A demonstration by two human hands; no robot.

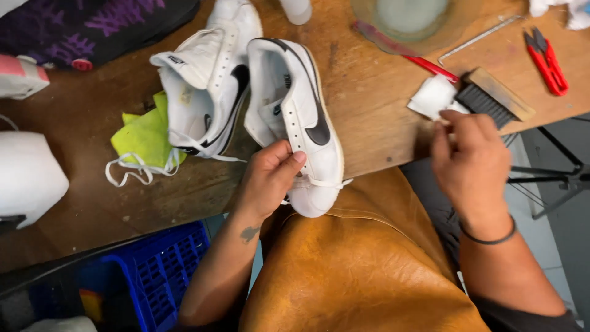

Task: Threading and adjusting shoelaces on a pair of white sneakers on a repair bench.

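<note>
Left hand (270, 175) clamped on white sneaker (301, 123); right hand (470, 157) pinching white cloth (432, 97).

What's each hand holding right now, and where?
Left hand grips the white sneaker by its side near the toe. Right hand pinches the white cloth at its edge.

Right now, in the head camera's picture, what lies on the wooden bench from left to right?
White block → yellow-green cloth → tipped white shoe → held white shoe → white pad → black brush → red snips.
</note>
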